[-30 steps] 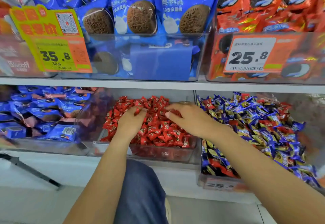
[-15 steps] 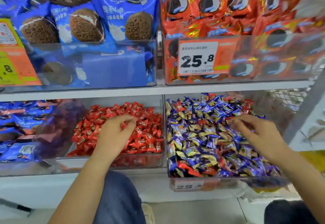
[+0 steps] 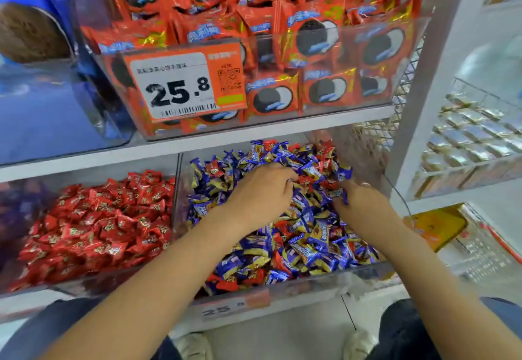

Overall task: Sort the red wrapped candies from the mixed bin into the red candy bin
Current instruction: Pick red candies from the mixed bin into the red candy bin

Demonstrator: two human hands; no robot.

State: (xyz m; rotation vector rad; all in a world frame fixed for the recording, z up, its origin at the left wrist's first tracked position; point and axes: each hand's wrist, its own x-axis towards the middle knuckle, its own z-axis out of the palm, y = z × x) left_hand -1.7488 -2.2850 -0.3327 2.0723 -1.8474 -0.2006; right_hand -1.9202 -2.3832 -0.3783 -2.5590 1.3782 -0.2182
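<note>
Fingers point(image 3: 285, 181) of the left hand point(image 3: 260, 196) are curling down into the candy heap of the mixed bin point(image 3: 324, 277), tips buried among wrappers, so whether they are pinching any piece cannot be told. Fingers point(image 3: 340, 197) of the right hand point(image 3: 364, 207) are likewise bending into the heap just right of the left hand, touching blue wrappers; a grasp cannot be confirmed there either. Both forearms are reaching in over the mixed bin's front wall. Red candies point(image 3: 306, 180) are lying scattered among blue-and-gold candies point(image 3: 299, 246) inside the mixed bin, several showing beyond the left hand's fingertips and more along the front wall. Red bin point(image 3: 84, 283) is sitting directly left of the mixed bin, walls touching, holding only red pieces. Price tag point(image 3: 183, 85) reading 25.8 is hanging on a clear bin of red biscuit packs point(image 3: 324, 88) on the shelf above the mixed bin. Blue packs point(image 3: 34, 21) are standing up and left of the mixed bin. Wire rack point(image 3: 477, 131) of gold pieces is standing right of the mixed bin.
</note>
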